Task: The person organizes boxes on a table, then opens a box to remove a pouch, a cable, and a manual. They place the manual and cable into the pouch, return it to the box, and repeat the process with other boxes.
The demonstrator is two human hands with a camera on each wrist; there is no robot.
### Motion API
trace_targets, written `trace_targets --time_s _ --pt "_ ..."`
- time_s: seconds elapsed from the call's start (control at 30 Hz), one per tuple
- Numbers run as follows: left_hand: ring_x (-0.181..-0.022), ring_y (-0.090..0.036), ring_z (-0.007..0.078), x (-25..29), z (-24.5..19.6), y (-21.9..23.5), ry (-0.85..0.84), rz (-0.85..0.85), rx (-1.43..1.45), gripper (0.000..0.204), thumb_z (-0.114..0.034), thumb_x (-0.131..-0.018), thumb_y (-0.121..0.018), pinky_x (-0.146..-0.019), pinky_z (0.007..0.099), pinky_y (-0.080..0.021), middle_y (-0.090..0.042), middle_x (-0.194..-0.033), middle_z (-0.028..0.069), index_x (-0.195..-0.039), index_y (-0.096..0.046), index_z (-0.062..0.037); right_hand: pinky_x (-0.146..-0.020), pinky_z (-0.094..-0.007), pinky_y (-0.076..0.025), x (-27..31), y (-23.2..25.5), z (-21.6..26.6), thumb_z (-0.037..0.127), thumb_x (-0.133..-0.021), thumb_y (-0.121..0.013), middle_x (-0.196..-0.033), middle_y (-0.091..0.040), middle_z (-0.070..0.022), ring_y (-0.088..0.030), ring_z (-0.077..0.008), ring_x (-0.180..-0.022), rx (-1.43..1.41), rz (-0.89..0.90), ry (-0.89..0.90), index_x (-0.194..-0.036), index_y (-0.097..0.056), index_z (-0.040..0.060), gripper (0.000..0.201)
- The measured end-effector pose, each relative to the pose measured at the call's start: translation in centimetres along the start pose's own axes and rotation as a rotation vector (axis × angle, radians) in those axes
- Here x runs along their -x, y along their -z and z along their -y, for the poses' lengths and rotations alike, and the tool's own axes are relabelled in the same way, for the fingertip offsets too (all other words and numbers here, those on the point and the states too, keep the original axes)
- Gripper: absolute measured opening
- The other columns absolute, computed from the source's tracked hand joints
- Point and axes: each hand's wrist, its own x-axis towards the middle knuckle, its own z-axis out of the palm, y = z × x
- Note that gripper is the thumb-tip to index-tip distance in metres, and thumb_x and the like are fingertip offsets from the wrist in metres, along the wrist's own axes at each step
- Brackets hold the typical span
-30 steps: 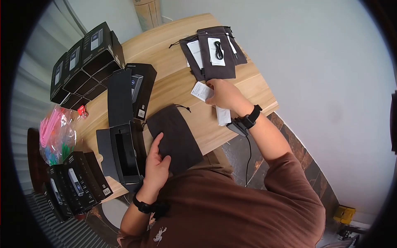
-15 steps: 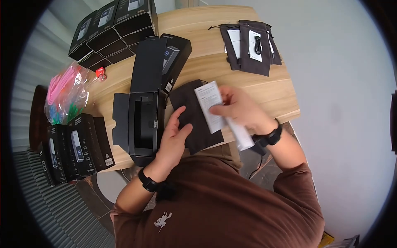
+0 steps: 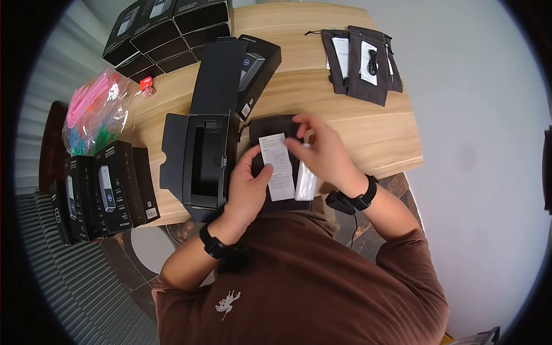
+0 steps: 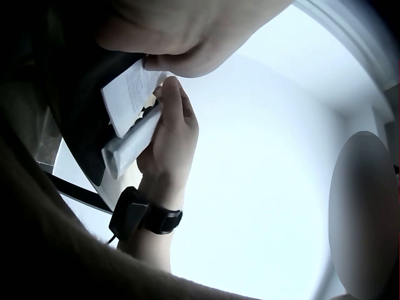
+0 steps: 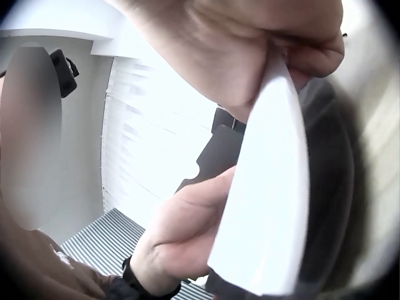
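Note:
A printed white leaflet lies over a dark drawstring pouch near the table's front edge. My left hand pinches the leaflet's left edge, thumb on top. Just right of it, my right hand grips a slim white packet in its curled lower fingers, with thumb and forefinger spread close to the leaflet's top corner. The right wrist view has this white packet running down out of the hand. To the left stands an open black box, its lid flap raised.
Dark pouches with leaflets and a coiled black cable lie at the back right. Another black box leans behind the open one. Stacked boxes, a bag of coloured ties and upright boxes fill the left side.
My right hand has brought the leaflet and white packet left from beside the pouches to over the near pouch. The left hand has taken hold of the leaflet there.

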Motion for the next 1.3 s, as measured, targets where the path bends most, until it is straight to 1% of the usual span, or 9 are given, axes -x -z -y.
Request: trace_targets --time_s 0.17,0.4,0.47,0.8,0.97,1.13,1.2,1.23,1.3 --pt "-0.103 -0.06 0.0111 0.0 0.1 -0.5 -0.099 -0.07 -0.123 0.047 0.005 -0.1 -0.06 -0.091 0.0275 -0.05 -0.066 -0.111 0.0069 -0.145 -0.05 -0.0022 -0.062 -0.0238 -0.045 -1.9 -1.8 -1.2 0.009 -0.097 -0.074 -0.081 -0.058 0.0028 -0.053 -0.0057 -0.07 -0.227 -0.004 0.132 -0.121 -0.062 0.0001 0.028" --pt "-0.097 -0.061 0.0094 -0.3 1.0 1.3 0.103 0.03 -0.125 0.027 -0.002 -0.1 -0.066 -0.088 0.0268 -0.05 -0.066 -0.113 0.0056 -0.126 -0.063 -0.0006 -0.061 -0.0271 -0.047 -3.0 -1.7 0.8 0.018 -0.097 -0.075 -0.076 -0.066 -0.0013 -0.057 -0.0082 -0.067 -0.057 0.199 -0.046 -0.099 -0.069 0.0004 0.019" --pt "-0.098 -0.063 0.0102 -0.2 0.2 0.3 0.124 0.036 0.004 0.023 -0.006 -0.099 -0.069 -0.09 0.0269 -0.05 -0.067 -0.114 0.0062 -0.121 -0.066 0.0006 -0.061 -0.0269 -0.047 -3.0 -2.0 0.3 0.018 -0.097 -0.076 -0.077 -0.068 -0.0018 -0.057 -0.0076 -0.068 -0.036 0.182 -0.037 -0.099 -0.07 0.0004 0.019" --pt "-0.118 -0.063 0.0247 -0.8 0.7 -0.3 -0.163 0.0 -0.353 0.042 -0.008 -0.097 -0.069 -0.101 0.0322 -0.049 -0.064 -0.126 0.0172 -0.136 -0.061 0.0038 -0.061 -0.0236 -0.046 -4.4 2.1 -0.6 0.012 -0.099 -0.074 -0.079 -0.066 0.0025 -0.056 -0.0037 -0.07 -0.153 -0.008 -0.029 -0.096 -0.069 0.0003 0.013" --pt "-0.115 -0.063 0.0246 0.2 -1.1 -1.0 -0.182 0.04 -0.343 0.037 0.0 -0.098 -0.059 -0.1 0.0311 -0.049 -0.063 -0.124 0.0156 -0.135 -0.062 0.003 -0.07 -0.0263 -0.051 -3.0 6.0 0.2 0.027 -0.089 -0.086 -0.088 -0.07 -0.0016 -0.063 -0.0096 -0.079 0.131 0.2 -0.264 -0.109 -0.071 -0.001 0.037" --pt "-0.113 -0.061 0.0169 1.0 -2.6 -0.6 -0.216 0.061 -0.204 0.04 0.01 -0.096 -0.055 -0.097 0.0268 -0.048 -0.062 -0.125 0.0115 -0.134 -0.064 0.0016 -0.082 -0.0265 -0.054 -0.7 5.2 -2.0 0.025 -0.094 -0.082 -0.104 -0.075 -0.0056 -0.066 -0.0099 -0.093 -0.454 0.521 -0.283 -0.124 -0.07 -0.0042 0.044" --pt "-0.118 -0.06 0.0163 1.4 -3.7 -1.1 -0.222 0.092 -0.24 0.043 0.012 -0.095 -0.055 -0.101 0.027 -0.047 -0.062 -0.129 0.0098 -0.136 -0.064 0.0015 -0.071 -0.0275 -0.052 -0.5 4.7 -2.2 0.026 -0.098 -0.077 -0.099 -0.074 -0.0012 -0.062 -0.0079 -0.084 -0.203 0.489 -0.345 -0.117 -0.074 -0.0022 0.034" --pt "-0.12 -0.06 0.0163 1.4 -3.9 -1.4 -0.245 0.117 -0.234 0.044 0.013 -0.095 -0.055 -0.103 0.0271 -0.046 -0.061 -0.13 0.0094 -0.137 -0.063 0.0014 -0.07 -0.0277 -0.052 0.0 3.6 -3.1 0.028 -0.098 -0.077 -0.1 -0.074 -0.0002 -0.062 -0.008 -0.082 -0.573 0.483 -0.244 -0.115 -0.075 -0.0018 0.034" --pt "-0.124 -0.059 0.0163 1.6 -4.1 -1.7 -0.285 0.141 -0.236 0.046 0.014 -0.095 -0.055 -0.106 0.0273 -0.045 -0.061 -0.133 0.0086 -0.139 -0.062 0.0013 -0.082 -0.0272 -0.054 1.2 4.6 -1.6 0.02 -0.096 -0.079 -0.105 -0.075 -0.001 -0.065 -0.0083 -0.092 -0.743 0.521 -0.284 -0.117 -0.074 -0.0013 0.031"
